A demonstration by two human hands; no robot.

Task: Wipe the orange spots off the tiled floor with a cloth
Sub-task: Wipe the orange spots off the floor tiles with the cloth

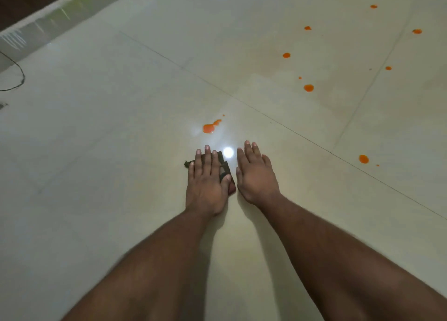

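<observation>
1. Because the left hand (208, 183) lies flat with straight fingers on the dark cloth (223, 167), its weight presses the fabric onto the tiled floor (96, 151); nothing is pinched, so this reads as a grip of pressure, not of curled fingers, suited to sliding rather than lifting.
2. While that hand does the work, the right hand (257, 175) rests palm-down and spread on bare tile just beside the cloth, touching no fabric; it probably serves as a prop for a person leaning low over the floor.
3. Since the cloth is folded small, most of it hides under the palm; only its far-right corner and a small tail at the left show.
4. Just beyond the fingertips sits the nearest orange spot (209, 127), a blob with a short streak, apart from the cloth and still wet-looking. I judge it the next target, needing a short push forward.
5. Further spots (309, 88) lie scattered well apart toward the upper right, and one (363, 159) lies off to the right, so much of the wiping seems to remain.
6. A thin dark cable (20, 79) curls at the far left edge, clear of the work.
</observation>
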